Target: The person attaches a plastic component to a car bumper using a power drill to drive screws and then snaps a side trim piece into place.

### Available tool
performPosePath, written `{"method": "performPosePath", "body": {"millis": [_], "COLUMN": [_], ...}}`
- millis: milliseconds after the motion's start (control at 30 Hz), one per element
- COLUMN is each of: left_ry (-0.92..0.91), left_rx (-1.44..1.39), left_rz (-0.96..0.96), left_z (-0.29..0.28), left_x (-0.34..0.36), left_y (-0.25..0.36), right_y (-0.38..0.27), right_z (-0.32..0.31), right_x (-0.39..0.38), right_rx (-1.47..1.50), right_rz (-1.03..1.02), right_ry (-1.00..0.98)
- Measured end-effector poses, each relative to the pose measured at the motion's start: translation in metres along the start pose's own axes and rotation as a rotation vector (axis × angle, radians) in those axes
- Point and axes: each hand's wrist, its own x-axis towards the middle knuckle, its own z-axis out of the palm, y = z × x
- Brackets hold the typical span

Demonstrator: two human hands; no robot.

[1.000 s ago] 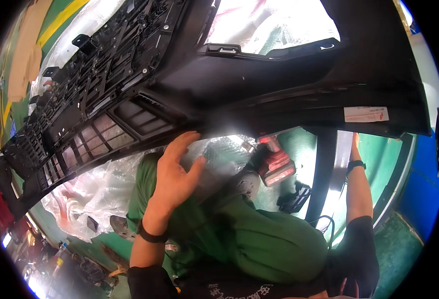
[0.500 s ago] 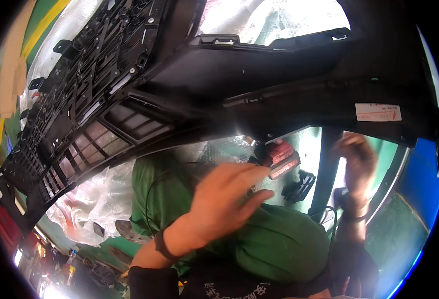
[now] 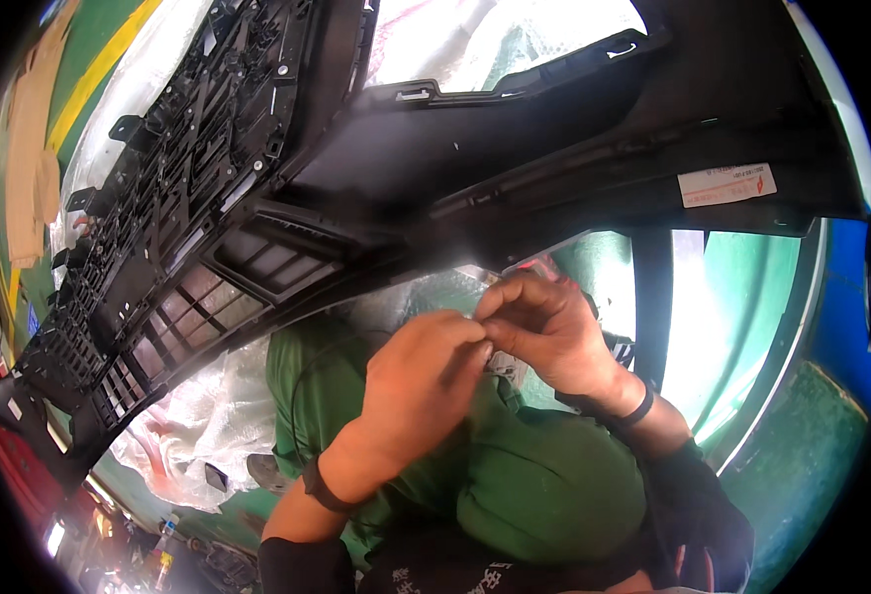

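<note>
My left hand (image 3: pixel 418 381) and my right hand (image 3: pixel 554 332) meet in front of my green-clad legs (image 3: pixel 544 485), fingertips pinched together. Whatever sits between them, if anything, is too small or hidden to name. Just beyond the hands runs the lower edge of a large black plastic car bumper (image 3: pixel 544 203), its inner side toward me, with a grille section (image 3: pixel 188 168) at the left and a white label (image 3: pixel 727 185) at the right. Behind my right hand a bit of a red tool (image 3: pixel 542 265) shows; the rest of it is covered.
Crumpled clear plastic wrap (image 3: pixel 203 421) lies under the bumper. At the right stand a dark upright bar (image 3: pixel 651 307) and a blue surface (image 3: pixel 844 317). Cardboard (image 3: pixel 32 168) lies at far left, with assorted small items (image 3: pixel 183 554) at lower left.
My right hand has come leftward from beside the upright bar to meet my left hand. My left fingers have closed from a spread pose. The view has shifted slightly.
</note>
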Motion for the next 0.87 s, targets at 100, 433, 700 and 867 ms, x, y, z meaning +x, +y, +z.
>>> {"method": "performPosePath", "body": {"millis": [100,433,700,867], "left_ry": [-0.007,-0.170,-0.240,-0.281], "left_rx": [0.012,0.090,0.171,0.294], "left_rz": [-0.087,-0.095,-0.035,-0.036], "left_z": [-0.020,-0.021,-0.007,-0.008], "left_x": [0.010,0.070,0.074,0.080], "left_y": [-0.006,-0.093,-0.105,-0.100], "right_y": [0.000,0.047,0.057,0.095], "right_z": [0.004,-0.047,-0.062,-0.088], "right_x": [0.000,0.006,0.013,0.026], "right_rx": [0.092,-0.297,-0.489,-0.918], "right_rz": [0.031,0.089,0.168,-0.147], "right_ry": [-0.001,0.308,0.497,0.606]}}
